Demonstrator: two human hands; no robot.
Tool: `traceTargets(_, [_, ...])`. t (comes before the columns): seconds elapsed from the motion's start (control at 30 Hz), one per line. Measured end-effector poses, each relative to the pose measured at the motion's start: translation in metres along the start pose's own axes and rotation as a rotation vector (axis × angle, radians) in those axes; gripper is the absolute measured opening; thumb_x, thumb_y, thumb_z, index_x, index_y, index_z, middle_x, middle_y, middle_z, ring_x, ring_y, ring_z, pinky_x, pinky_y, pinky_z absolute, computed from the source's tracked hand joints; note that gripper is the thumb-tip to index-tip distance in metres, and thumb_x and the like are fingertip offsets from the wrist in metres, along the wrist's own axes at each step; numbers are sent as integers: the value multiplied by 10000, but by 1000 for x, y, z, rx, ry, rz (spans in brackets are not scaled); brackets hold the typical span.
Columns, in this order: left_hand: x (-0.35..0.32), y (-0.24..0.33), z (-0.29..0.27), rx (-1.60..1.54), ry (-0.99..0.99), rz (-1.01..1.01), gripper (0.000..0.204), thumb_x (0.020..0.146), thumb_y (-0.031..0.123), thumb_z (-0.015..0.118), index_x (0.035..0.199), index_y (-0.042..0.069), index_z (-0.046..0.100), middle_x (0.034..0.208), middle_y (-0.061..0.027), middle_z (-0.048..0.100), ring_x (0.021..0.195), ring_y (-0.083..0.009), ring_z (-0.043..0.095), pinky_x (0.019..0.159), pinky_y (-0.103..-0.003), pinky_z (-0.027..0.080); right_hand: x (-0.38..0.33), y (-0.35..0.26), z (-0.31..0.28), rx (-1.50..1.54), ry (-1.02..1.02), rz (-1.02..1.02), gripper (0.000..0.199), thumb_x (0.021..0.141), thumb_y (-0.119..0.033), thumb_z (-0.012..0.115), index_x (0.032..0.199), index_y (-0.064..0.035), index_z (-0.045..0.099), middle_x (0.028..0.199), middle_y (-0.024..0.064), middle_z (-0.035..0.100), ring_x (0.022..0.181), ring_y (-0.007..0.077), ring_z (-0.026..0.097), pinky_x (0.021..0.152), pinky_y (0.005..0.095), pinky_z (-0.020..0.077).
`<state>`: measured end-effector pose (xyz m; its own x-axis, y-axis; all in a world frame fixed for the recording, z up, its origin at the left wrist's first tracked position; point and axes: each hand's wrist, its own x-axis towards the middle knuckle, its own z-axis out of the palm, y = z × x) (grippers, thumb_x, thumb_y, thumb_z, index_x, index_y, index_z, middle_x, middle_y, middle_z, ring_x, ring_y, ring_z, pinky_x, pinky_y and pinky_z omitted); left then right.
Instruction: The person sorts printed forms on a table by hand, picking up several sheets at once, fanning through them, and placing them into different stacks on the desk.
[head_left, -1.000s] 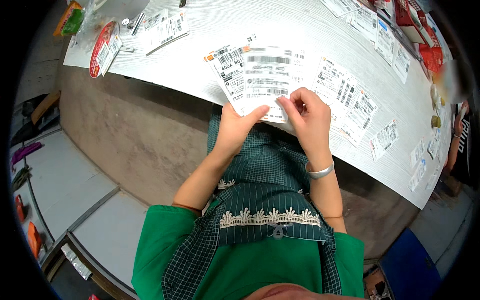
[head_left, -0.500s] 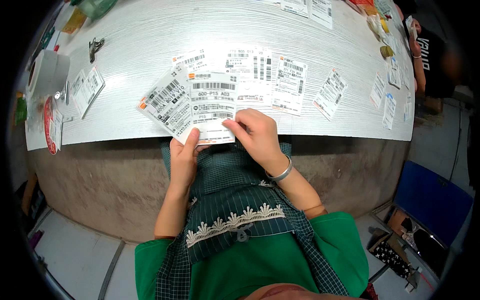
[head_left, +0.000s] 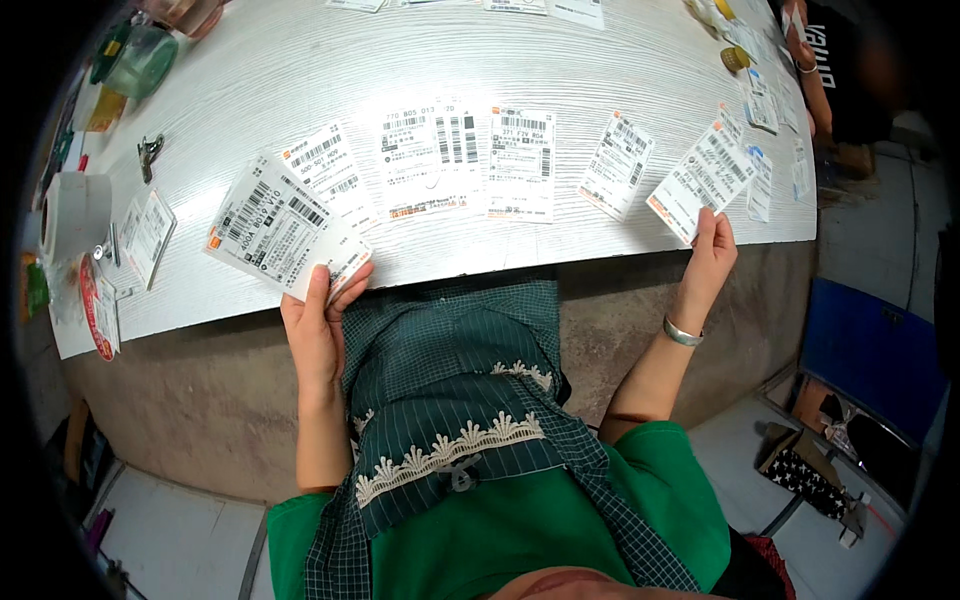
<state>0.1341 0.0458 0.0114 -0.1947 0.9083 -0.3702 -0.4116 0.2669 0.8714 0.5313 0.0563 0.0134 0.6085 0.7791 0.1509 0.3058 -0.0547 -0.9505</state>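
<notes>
My left hand (head_left: 322,325) pinches a fanned stack of white shipping labels (head_left: 280,225) near the table's front edge, thumb on top. Out to the right, my right hand (head_left: 708,255) grips a single shipping label (head_left: 703,175) by its lower edge, thumb and fingers together. That label is above or on the table at the right and partly covers another one behind it; whether it touches the surface I cannot tell. Between my hands lies a row of labels: one (head_left: 328,160) partly behind the left stack, a wide one (head_left: 430,160), a narrow one (head_left: 522,165) and a smaller one (head_left: 617,165).
At the left are a small label stack (head_left: 147,238), a metal clip (head_left: 149,155), a roll (head_left: 75,215), a red-and-white package (head_left: 97,308) and a green container (head_left: 142,62). More labels (head_left: 760,185) lie at the right, where another person's arm (head_left: 812,80) shows.
My right hand has moved right, taking the top label off the stack toward the right end of the row. My left hand keeps its stack. The view has shifted.
</notes>
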Motion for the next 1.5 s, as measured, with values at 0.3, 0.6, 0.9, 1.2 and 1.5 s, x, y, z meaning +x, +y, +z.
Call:
traceTargets(0.3, [1, 0, 6, -12, -35, 1, 339, 943, 108, 416, 1158, -154, 399, 1024, -248, 581, 843, -312, 650, 695, -298, 583, -23, 19, 37, -406, -355, -336, 296, 938, -172, 427, 1114, 30, 551, 1130, 151, 593, 1030, 234, 568, 1031, 376, 297])
traceTargets(0.6, [1, 1, 0, -27, 18, 29, 345, 942, 104, 417, 1155, -166, 391, 1027, -258, 576, 846, -318, 648, 691, -300, 585, -21, 36, 31, -132, -298, -184, 226, 948, -146, 413, 951, 27, 559, 893, 71, 597, 800, 149, 545, 933, 339, 386])
traceTargets(0.9, [0, -2, 6, 12, -74, -33, 347, 943, 118, 419, 1150, -160, 403, 1030, -252, 579, 865, -315, 645, 710, -295, 578, -24, 25, 43, -73, -102, -38, 220, 914, -128, 504, 743, 2, 457, 692, -5, 408, 646, 75, 350, 590, 213, 324])
traceTargets(1.2, [-9, -18, 24, 95, -175, -164, 326, 885, 56, 515, 1144, -129, 445, 1068, -191, 575, 896, -227, 622, 723, -292, 567, -29, 15, 71, -737, 32, -342, 185, 808, -179, 630, 806, -40, 506, 758, 45, 498, 720, 200, 472, 720, 333, 368])
traceTargets(1.5, [-9, -19, 35, 120, -234, -176, 310, 823, 56, 614, 1097, -64, 530, 998, -108, 619, 830, -133, 599, 718, -228, 494, -101, -62, 118, 131, -652, 83, 59, 852, -44, 561, 858, 10, 583, 712, 37, 602, 632, 73, 567, 565, 199, 439])
